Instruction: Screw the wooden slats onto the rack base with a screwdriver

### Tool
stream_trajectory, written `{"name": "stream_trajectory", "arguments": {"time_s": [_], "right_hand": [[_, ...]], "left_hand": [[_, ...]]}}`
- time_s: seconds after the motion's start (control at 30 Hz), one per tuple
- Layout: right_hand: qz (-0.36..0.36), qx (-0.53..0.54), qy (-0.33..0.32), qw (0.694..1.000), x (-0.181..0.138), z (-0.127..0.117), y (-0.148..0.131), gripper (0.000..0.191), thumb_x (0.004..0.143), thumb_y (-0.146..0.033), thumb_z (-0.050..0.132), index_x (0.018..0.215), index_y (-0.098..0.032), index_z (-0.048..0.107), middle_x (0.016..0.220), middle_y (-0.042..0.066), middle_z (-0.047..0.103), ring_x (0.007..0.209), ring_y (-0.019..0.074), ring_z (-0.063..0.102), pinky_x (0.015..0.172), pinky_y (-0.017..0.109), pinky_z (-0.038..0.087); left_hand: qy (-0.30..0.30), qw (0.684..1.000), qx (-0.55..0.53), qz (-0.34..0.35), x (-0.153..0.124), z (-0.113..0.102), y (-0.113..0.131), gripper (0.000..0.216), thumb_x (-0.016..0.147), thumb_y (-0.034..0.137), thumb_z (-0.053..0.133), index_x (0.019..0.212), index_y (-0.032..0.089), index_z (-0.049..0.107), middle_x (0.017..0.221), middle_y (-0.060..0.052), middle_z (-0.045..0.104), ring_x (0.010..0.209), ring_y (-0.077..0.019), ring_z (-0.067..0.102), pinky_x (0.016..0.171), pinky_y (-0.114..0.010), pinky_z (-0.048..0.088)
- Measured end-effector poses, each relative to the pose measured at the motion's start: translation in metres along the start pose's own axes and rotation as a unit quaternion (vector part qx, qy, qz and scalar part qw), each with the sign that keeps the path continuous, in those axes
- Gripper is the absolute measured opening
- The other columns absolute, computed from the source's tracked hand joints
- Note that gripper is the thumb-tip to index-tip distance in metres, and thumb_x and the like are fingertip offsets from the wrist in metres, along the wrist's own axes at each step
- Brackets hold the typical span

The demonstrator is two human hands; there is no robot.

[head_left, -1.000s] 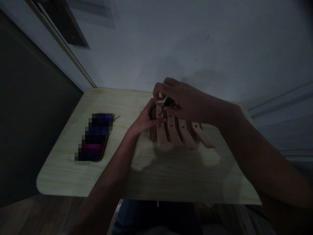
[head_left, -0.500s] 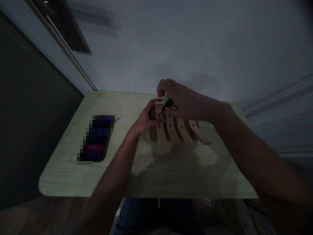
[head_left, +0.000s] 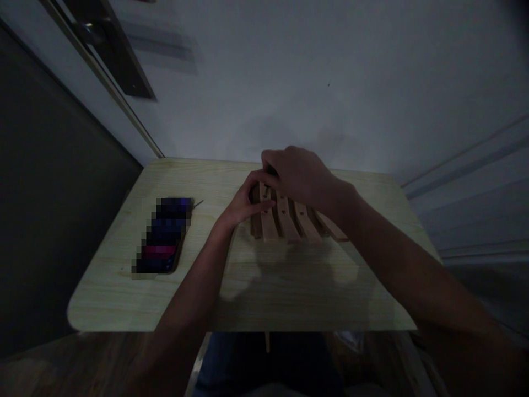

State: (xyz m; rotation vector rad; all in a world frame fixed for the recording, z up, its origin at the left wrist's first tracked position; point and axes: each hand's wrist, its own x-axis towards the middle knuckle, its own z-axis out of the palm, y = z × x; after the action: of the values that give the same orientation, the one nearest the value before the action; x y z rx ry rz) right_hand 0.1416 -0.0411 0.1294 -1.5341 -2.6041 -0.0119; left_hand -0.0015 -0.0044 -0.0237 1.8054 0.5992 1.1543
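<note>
A slatted wooden piece (head_left: 270, 227) lies on the table, its several curved pale slats side by side with small dark holes in them. My left hand (head_left: 242, 205) grips its left end, thumb across the first slat and fingers around the far side. Over the same end, my right hand (head_left: 301, 172) is closed around a screwdriver, its handle mostly hidden by the fingers. The thin screwdriver shaft (head_left: 266, 192) points down at the upper hole of the leftmost slat. Whether the tip sits in a screw cannot be made out.
The light wood-grain table (head_left: 289, 292) stands against a white wall (head_left: 256, 71). On its left side lies a phone (head_left: 163, 237) with a blurred screen, a thin rod (head_left: 198, 203) beside its top corner. A dark door handle plate (head_left: 119, 55) is at upper left.
My right hand has lowered and shifted slightly left, bringing the screwdriver more upright over the first slat. My left fingers have closed in near it. The view has shifted slightly.
</note>
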Motion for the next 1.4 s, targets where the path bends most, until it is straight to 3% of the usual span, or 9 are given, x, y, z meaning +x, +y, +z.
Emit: {"name": "stream_trajectory", "arguments": {"time_s": [0.13,0.23,0.37,0.5,0.63,0.8,1.07,1.23,1.4], "right_hand": [[-0.054,0.065,-0.019,0.996,-0.005,-0.008,0.006,0.031,0.087,-0.025,0.049,0.116,-0.014,0.046,0.09,0.007,0.064,0.074,0.0158,0.055,0.064,0.026,0.035],[-0.077,0.061,-0.025,0.995,-0.007,-0.01,0.01,0.021,0.087,-0.021,0.046,0.106,-0.017,0.052,0.092,0.007,0.065,0.077,0.0152,0.056,0.066,0.026,0.037],[0.01,-0.025,-0.003,1.0,-0.002,-0.001,0.01,0.031,0.088,-0.044,0.047,0.088,-0.016,0.061,0.081,0.009,0.065,0.073,0.0188,0.058,0.062,0.027,0.035],[0.086,-0.021,0.03,0.996,0.0,0.004,0.009,0.042,0.09,-0.052,0.042,0.093,-0.015,0.061,0.084,0.012,0.066,0.077,0.0204,0.059,0.065,0.028,0.037],[0.04,0.057,0.034,0.997,-0.006,0.004,0.01,0.035,0.087,-0.044,0.052,0.11,-0.018,0.055,0.085,0.007,0.066,0.072,0.017,0.057,0.063,0.026,0.036],[-0.039,0.105,0.066,0.991,-0.008,0.015,0.012,0.017,0.088,-0.028,0.051,0.099,-0.017,0.059,0.089,0.007,0.066,0.078,0.0153,0.056,0.068,0.026,0.037],[0.138,0.011,0.076,0.987,-0.001,0.02,0.005,0.045,0.09,-0.054,0.041,0.095,-0.017,0.065,0.093,0.016,0.067,0.082,0.0232,0.06,0.066,0.031,0.039],[0.152,0.022,0.12,0.981,-0.011,0.008,0.005,0.041,0.09,-0.051,0.042,0.093,-0.017,0.064,0.089,0.014,0.068,0.077,0.0227,0.06,0.063,0.031,0.038],[0.134,0.085,0.179,0.971,-0.035,0.007,0.009,0.03,0.087,-0.047,0.05,0.083,-0.018,0.06,0.079,0.009,0.067,0.07,0.0187,0.058,0.062,0.029,0.037]], "left_hand": [[-0.002,0.999,-0.017,-0.028,-0.001,0.0,0.004,0.073,0.067,0.04,0.076,0.128,0.021,0.04,0.12,-0.009,0.055,0.112,-0.0236,0.053,0.098,-0.039,0.044],[-0.008,0.999,-0.023,-0.037,-0.001,0.001,0.006,0.074,0.068,0.039,0.075,0.129,0.021,0.037,0.119,-0.009,0.055,0.111,-0.0231,0.054,0.097,-0.039,0.045],[0.005,1.0,-0.013,-0.024,-0.001,0.002,0.003,0.072,0.067,0.04,0.076,0.127,0.021,0.04,0.124,-0.009,0.052,0.117,-0.0244,0.051,0.102,-0.04,0.041],[0.014,0.998,-0.024,-0.05,-0.002,0.003,0.0,0.078,0.066,0.04,0.076,0.131,0.021,0.037,0.121,-0.01,0.055,0.113,-0.0249,0.054,0.099,-0.043,0.043],[0.022,0.999,-0.013,-0.02,-0.003,0.004,0.003,0.075,0.068,0.042,0.075,0.13,0.018,0.04,0.131,-0.012,0.05,0.124,-0.0262,0.046,0.106,-0.041,0.038],[0.018,0.999,0.001,-0.042,-0.002,0.004,0.006,0.079,0.068,0.044,0.073,0.133,0.015,0.037,0.13,-0.014,0.052,0.123,-0.0272,0.048,0.105,-0.043,0.039],[0.024,0.998,0.016,-0.059,-0.002,0.003,0.003,0.091,0.068,0.043,0.073,0.142,0.016,0.027,0.128,-0.015,0.054,0.115,-0.0268,0.055,0.101,-0.045,0.042],[0.021,0.991,0.126,-0.029,-0.005,0.0,0.026,0.089,0.07,0.046,0.071,0.143,0.016,0.029,0.14,-0.016,0.044,0.124,-0.0273,0.047,0.105,-0.044,0.038],[0.082,0.939,0.327,-0.062,-0.019,-0.017,0.058,0.041,0.089,0.032,0.045,0.125,0.014,0.051,0.123,-0.014,0.058,0.113,-0.0232,0.052,0.1,-0.043,0.041]]}}
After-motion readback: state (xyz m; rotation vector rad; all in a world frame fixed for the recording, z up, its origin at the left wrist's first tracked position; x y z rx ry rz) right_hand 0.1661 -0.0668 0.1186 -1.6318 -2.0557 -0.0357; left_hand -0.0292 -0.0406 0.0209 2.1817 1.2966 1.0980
